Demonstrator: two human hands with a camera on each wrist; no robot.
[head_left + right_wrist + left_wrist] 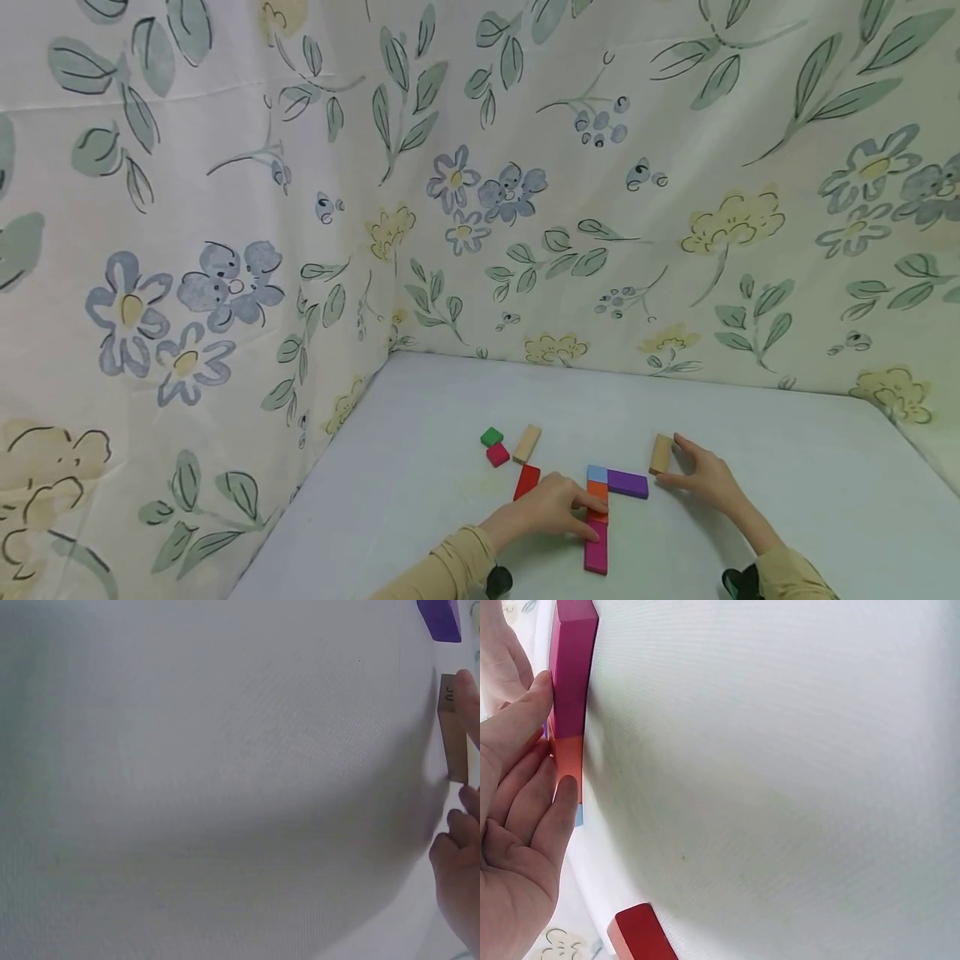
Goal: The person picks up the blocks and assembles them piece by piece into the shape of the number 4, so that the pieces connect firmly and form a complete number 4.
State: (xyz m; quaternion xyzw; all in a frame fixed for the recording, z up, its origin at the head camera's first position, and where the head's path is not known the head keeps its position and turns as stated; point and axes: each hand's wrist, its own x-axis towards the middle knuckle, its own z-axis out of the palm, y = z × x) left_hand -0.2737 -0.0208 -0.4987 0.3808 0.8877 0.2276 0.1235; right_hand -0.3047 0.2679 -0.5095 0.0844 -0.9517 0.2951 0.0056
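Observation:
My left hand [551,505] rests against a row of blocks, its thumb at the magenta block [596,557] and its fingers at the orange block [597,490]. In the left wrist view, those fingertips touch the magenta block [571,675] and orange block [570,757], the fingers only slightly bent. A light blue block [597,473] tops the row, and a purple block [627,484] extends right from it. Farther right, my right hand [708,479] pinches a plain wooden block [661,454] between thumb and fingers at its two ends. A dark mark shows on that wooden block [454,742].
Left of the row lie a red block [527,480], partly hidden by my left hand, another plain wooden block [527,444], a green block [491,437] and a crimson block [497,454]. Floral cloth [465,275] walls the white table [420,400] at the back and left.

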